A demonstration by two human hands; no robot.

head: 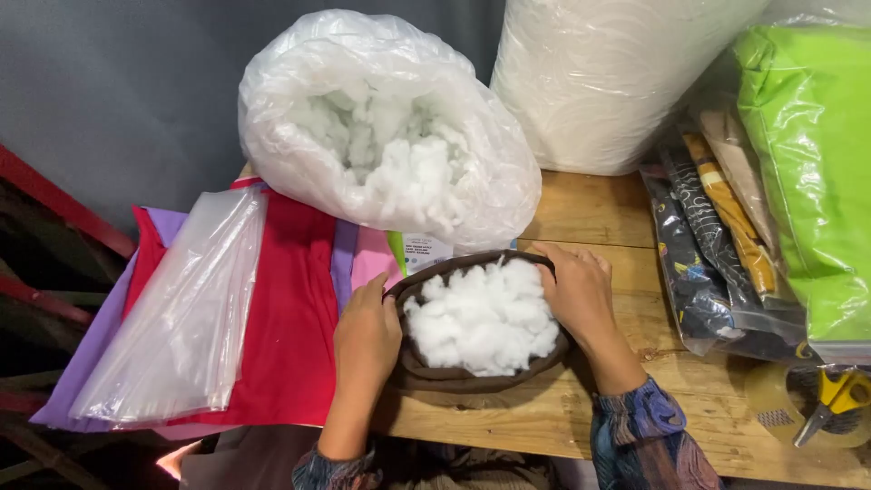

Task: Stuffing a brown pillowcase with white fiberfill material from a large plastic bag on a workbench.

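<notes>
A dark brown fabric cover [454, 377] lies on the wooden table [599, 213], its opening held wide and packed with white fluffy stuffing [481, 319]. My left hand [366, 334] grips the left edge of the opening. My right hand [578, 292] grips its right edge, fingers curled over the rim. Just behind stands a large clear plastic bag [381, 127], open at the top and full of the same white stuffing.
Red, purple and pink fabric [290, 318] lies at left under clear plastic bags [177, 318]. A big white wrapped roll [608, 73] stands at the back. Packaged patterned fabrics [717, 245] and a green bag [807, 163] sit right. Yellow-handled scissors [835, 404] rest on a tape roll.
</notes>
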